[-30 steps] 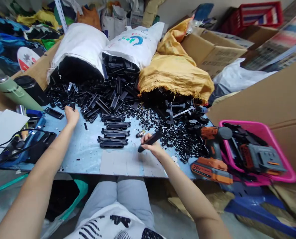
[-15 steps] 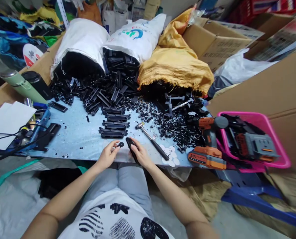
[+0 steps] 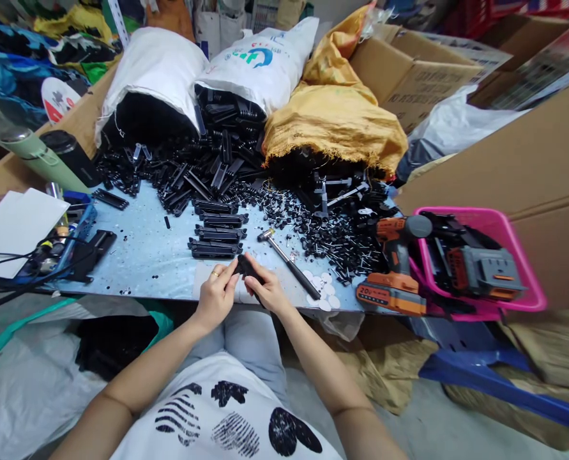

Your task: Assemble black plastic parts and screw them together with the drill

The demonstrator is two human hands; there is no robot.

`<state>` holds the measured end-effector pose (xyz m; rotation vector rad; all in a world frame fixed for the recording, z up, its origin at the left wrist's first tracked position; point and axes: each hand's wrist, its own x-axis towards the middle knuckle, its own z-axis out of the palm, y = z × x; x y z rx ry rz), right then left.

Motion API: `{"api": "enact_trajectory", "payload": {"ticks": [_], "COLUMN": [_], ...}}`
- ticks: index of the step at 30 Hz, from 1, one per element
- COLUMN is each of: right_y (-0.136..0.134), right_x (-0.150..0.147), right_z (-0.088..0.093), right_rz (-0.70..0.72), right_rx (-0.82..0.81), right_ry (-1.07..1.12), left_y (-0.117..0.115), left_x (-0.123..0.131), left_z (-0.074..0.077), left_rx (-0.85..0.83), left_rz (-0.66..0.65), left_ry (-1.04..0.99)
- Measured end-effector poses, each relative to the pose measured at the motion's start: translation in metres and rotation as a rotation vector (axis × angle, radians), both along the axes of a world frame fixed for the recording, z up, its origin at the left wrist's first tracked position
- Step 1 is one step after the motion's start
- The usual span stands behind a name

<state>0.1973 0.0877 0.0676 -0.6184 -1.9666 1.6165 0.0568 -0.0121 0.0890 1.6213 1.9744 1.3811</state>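
My right hand (image 3: 271,292) is closed around a long black plastic part (image 3: 246,266) at the front edge of the table. My left hand (image 3: 215,299) pinches at the upper end of that part. A small black round-ended piece was between its fingers a moment ago; now the fingers mostly hide it. Just beyond my hands lies a row of several black plastic bars (image 3: 217,249). To the right of them a hammer (image 3: 291,265) with a black grip rests at a slant on the blue table top (image 3: 140,255).
Loose black pins (image 3: 332,246) are heaped at the right, with white discs (image 3: 327,295) in front. A cordless drill (image 3: 394,265) stands beside a pink basket (image 3: 536,291). Behind are white sacks (image 3: 164,61) and a yellow sack (image 3: 332,121). A green flask (image 3: 35,156) leans at the left.
My left hand has moved right and brought the small piece against the long black part. My right hand has tilted the part and shifted its grip slightly. The view has shifted a little.
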Motion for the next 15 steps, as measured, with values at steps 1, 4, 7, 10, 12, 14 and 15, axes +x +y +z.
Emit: {"api": "enact_trajectory", "payload": {"ticks": [1, 4, 7, 10, 12, 14, 15], "right_y": [-0.004, -0.015, -0.024, -0.017, 0.007, 0.053, 0.083], "right_x": [-0.002, -0.008, -0.014, -0.020, -0.024, -0.023, -0.021], "right_z": [-0.001, -0.004, -0.007, -0.011, -0.013, -0.011, -0.008], "right_rz": [-0.006, -0.048, -0.116, 0.004, 0.128, 0.122, 0.037], "right_rx": [0.005, 0.042, 0.038, 0.042, 0.165, 0.361, 0.456], "right_ry": [0.021, 0.058, 0.060, -0.010, -0.132, -0.290, -0.368], "left_y": [0.002, 0.007, 0.011, 0.011, 0.006, -0.002, -0.006], "left_x": [0.003, 0.006, 0.004, 0.004, 0.005, 0.004, 0.002], "left_z": [0.001, 0.005, 0.004, -0.011, -0.027, -0.040, -0.044], "left_rx": [0.040, 0.159, 0.226, 0.131, 0.020, -0.075, -0.109], "left_rz": [0.015, 0.038, 0.063, 0.081, 0.168, 0.256, 0.269], "left_ry": [0.003, 0.002, -0.007, -0.088, -0.199, -0.213, -0.145]}}
